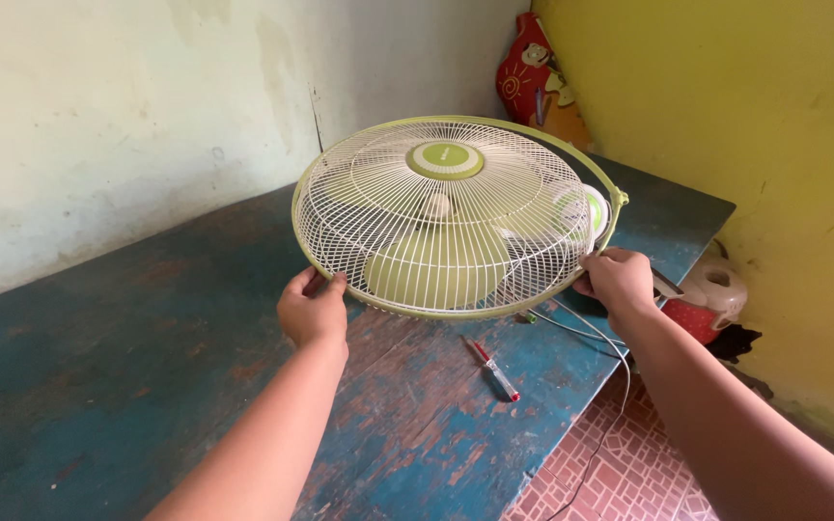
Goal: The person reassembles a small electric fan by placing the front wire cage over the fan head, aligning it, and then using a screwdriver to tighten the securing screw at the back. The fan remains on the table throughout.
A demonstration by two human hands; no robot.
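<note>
Now both hands grip the fan guard
Left hand [313, 311] pinches the near-left rim of the fan guard [451, 217], right hand [618, 282] clasps its right rim

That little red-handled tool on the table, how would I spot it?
Start at the blue table, then find the green fan held by both hands. Just below its rim, between the forearms, lies the screwdriver: thin, red and clear handle, the only loose small tool there.

The fan [451, 217] rests tilted on the surface [127, 376], near the corner of two walls. The left hand [313, 309] is at its near-left rim, the right hand [618, 280] at its right rim. A screwdriver [492, 367] lies before the fan, between the hands.
</note>
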